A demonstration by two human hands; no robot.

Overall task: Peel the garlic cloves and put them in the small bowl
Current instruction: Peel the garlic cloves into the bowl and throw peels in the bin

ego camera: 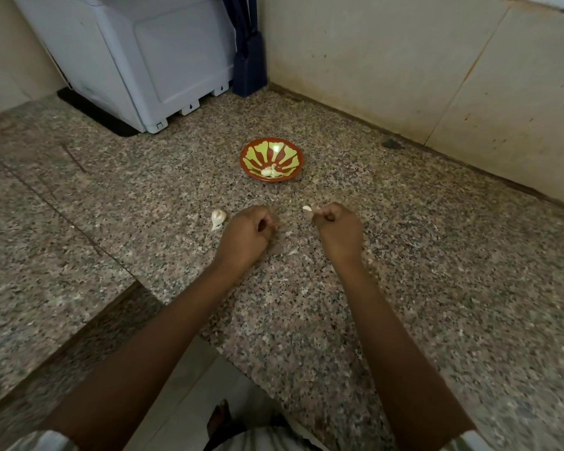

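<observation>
**One clove [307, 209] in my fingers, a few more in the bowl [250, 150]**

The speckled granite counter [437, 288] fills most of what I see. It runs in an L, with a second slab off to my left. Pale walls [388, 60] close it in at the back and on the right, stained along the bottom edge. A white appliance [144, 56] stands on the counter in the far left corner. Just beside it, a dark blue thing [248, 65] stands upright in the corner; I cannot tell what it is.

My two bare forearms reach forward over the counter edge, apart from each other. My left hand [246, 231] is low over the granite with its fingers curled in. I cannot tell whether they hold a scrap of skin or nothing. My right hand [338, 230] is curled too, and its fingertips pinch the pale clove, which sticks out on the side toward my left hand.

The bowl, red with yellow-green petals, sits on the counter beyond both hands, well clear of them. The peeled cloves [269, 171] lie together at its near side.

A piece of garlic [218, 218], skin on, lies on the granite just left of my left hand.

Small pale skins [293, 252] are scattered on the counter between and around my wrists.
</observation>
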